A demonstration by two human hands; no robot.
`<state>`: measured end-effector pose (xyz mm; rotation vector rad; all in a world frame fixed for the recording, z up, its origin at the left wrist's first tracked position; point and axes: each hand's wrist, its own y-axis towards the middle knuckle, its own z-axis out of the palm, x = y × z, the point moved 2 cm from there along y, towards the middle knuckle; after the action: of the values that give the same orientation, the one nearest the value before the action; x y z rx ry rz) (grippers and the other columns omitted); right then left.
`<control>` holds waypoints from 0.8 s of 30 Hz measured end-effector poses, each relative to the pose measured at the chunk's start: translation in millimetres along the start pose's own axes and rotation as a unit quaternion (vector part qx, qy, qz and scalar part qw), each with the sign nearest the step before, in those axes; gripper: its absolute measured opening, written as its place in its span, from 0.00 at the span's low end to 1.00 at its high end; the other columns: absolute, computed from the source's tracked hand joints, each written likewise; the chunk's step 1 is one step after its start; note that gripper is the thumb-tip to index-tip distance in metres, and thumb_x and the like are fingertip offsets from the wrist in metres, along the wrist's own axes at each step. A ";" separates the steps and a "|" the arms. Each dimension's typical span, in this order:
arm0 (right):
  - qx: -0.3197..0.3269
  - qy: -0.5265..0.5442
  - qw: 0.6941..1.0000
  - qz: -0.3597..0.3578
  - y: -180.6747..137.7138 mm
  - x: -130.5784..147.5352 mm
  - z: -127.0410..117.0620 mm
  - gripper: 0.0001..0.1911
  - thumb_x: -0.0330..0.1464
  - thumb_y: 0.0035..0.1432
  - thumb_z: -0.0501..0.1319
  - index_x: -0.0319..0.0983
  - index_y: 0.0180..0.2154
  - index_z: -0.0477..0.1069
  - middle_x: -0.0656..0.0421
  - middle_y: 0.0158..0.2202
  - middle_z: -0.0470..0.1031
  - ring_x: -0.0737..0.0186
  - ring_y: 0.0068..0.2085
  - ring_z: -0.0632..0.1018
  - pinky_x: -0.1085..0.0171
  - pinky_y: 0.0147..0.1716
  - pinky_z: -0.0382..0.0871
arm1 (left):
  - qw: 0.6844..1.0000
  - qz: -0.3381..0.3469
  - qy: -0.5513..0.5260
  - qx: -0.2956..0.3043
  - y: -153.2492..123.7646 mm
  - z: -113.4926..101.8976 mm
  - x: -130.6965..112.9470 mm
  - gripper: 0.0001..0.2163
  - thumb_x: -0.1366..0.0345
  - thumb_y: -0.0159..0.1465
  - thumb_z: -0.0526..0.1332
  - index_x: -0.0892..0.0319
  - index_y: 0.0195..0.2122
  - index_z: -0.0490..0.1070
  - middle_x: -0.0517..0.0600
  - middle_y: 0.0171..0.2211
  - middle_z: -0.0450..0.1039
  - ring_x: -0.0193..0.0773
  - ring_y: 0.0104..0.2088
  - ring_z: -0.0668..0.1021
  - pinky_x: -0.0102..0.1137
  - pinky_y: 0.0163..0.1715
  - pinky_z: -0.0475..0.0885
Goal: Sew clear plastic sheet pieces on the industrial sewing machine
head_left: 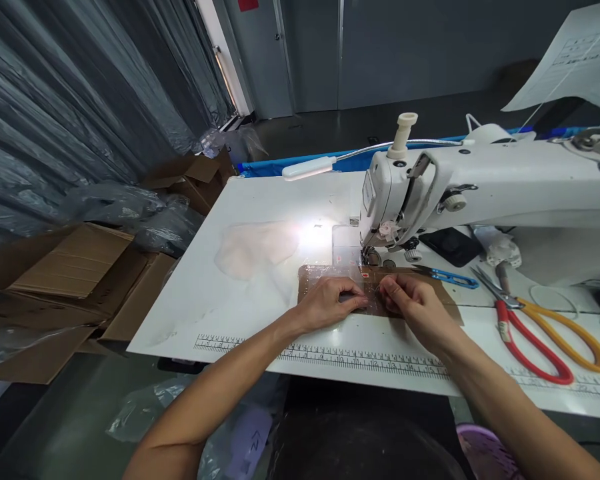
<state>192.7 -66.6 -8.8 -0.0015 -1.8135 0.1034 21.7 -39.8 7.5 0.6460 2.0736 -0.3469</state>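
A flat brown piece (443,298) lies on the sewing table in front of the sewing machine (380,200), its upper edge close to the needle and presser foot (365,257). Shiny, see-through material covers its left part (310,277). My left hand (333,300) rests over this piece, thumb and fingertips closed together at its middle; what they grip is hidden. Just to the right, my right hand (413,303) is closed in a pinch above the brown piece. Whatever sits between those fingertips is too small to name.
Blue thread snips (453,277) and large scissors (530,320) with red and yellow handles lie at right. A lit lamp (309,168) hangs over the white table (180,300), which has a printed ruler (340,357) along its front. Open cardboard boxes (75,267) stand at left.
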 end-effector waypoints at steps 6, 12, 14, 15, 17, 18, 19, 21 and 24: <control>-0.001 -0.005 1.000 0.001 -2.4 -0.8 0.9 0.23 0.52 0.59 0.56 0.38 0.34 0.68 0.59 0.27 0.70 0.65 0.26 0.68 0.65 0.25 0.63 | 1.000 0.002 0.013 -0.006 -0.2 -0.4 -0.8 0.06 0.63 0.62 0.62 0.59 0.32 0.76 0.46 0.30 0.78 0.33 0.31 0.77 0.27 0.32 0.70; -0.017 -0.240 0.963 -0.119 -5.8 22.8 9.2 0.16 0.45 0.57 0.61 0.40 0.39 0.76 0.55 0.32 0.77 0.60 0.29 0.74 0.61 0.29 0.66 | 0.997 -0.009 0.068 -0.016 1.0 1.6 3.8 0.04 0.69 0.58 0.61 0.60 0.28 0.75 0.45 0.26 0.75 0.33 0.28 0.75 0.27 0.28 0.66; -0.008 -0.298 0.941 -0.158 -6.9 26.9 14.5 0.14 0.42 0.62 0.57 0.40 0.38 0.76 0.54 0.35 0.78 0.57 0.32 0.76 0.61 0.31 0.65 | 0.997 -0.010 0.081 -0.008 1.5 1.7 4.6 0.05 0.69 0.58 0.60 0.60 0.27 0.74 0.45 0.24 0.73 0.32 0.26 0.73 0.27 0.26 0.64; -0.006 -0.327 0.930 -0.170 -7.0 27.3 16.7 0.16 0.40 0.64 0.53 0.39 0.37 0.76 0.53 0.36 0.77 0.55 0.34 0.76 0.60 0.31 0.65 | 0.996 -0.011 0.087 -0.004 1.6 1.5 4.5 0.06 0.68 0.59 0.60 0.60 0.26 0.73 0.44 0.23 0.72 0.32 0.25 0.72 0.27 0.25 0.63; -0.009 -0.363 0.913 -0.184 -6.2 25.7 18.9 0.19 0.39 0.66 0.48 0.37 0.35 0.74 0.50 0.35 0.76 0.52 0.34 0.76 0.58 0.31 0.64 | 0.996 -0.012 0.092 0.003 1.5 0.8 3.9 0.07 0.66 0.60 0.59 0.60 0.26 0.73 0.44 0.23 0.71 0.32 0.25 0.72 0.27 0.25 0.62; -0.011 -0.360 0.914 -0.185 -5.4 23.9 18.7 0.19 0.38 0.66 0.47 0.36 0.34 0.73 0.50 0.34 0.75 0.52 0.34 0.76 0.58 0.31 0.64 | 0.996 -0.013 0.089 0.003 1.3 0.4 3.5 0.07 0.65 0.60 0.59 0.60 0.27 0.73 0.44 0.23 0.71 0.32 0.25 0.72 0.27 0.25 0.63; -0.014 -0.339 0.924 -0.178 -4.4 21.7 17.6 0.18 0.38 0.65 0.47 0.36 0.33 0.71 0.50 0.33 0.75 0.53 0.33 0.76 0.59 0.31 0.64 | 0.997 -0.014 0.081 0.002 1.2 0.0 3.2 0.07 0.65 0.61 0.59 0.59 0.28 0.74 0.44 0.23 0.72 0.32 0.26 0.72 0.27 0.25 0.63; -0.021 -0.270 0.953 -0.137 -2.9 16.2 13.8 0.15 0.39 0.64 0.50 0.38 0.33 0.70 0.54 0.30 0.75 0.57 0.31 0.75 0.61 0.30 0.65 | 0.998 -0.011 0.055 -0.003 1.1 -0.3 3.0 0.07 0.63 0.62 0.60 0.59 0.30 0.75 0.45 0.26 0.74 0.32 0.28 0.74 0.26 0.27 0.65; -0.025 -0.194 0.979 -0.056 -4.7 9.1 11.4 0.13 0.41 0.62 0.53 0.39 0.31 0.68 0.58 0.24 0.73 0.62 0.24 0.72 0.64 0.25 0.63 | 1.000 0.002 0.014 -0.008 1.4 -0.1 3.8 0.07 0.61 0.63 0.61 0.58 0.33 0.75 0.45 0.31 0.77 0.33 0.32 0.76 0.27 0.32 0.68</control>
<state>179.7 -71.5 -2.4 0.0896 -2.2020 -0.0247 20.7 -37.5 4.4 0.6488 2.0989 -0.3198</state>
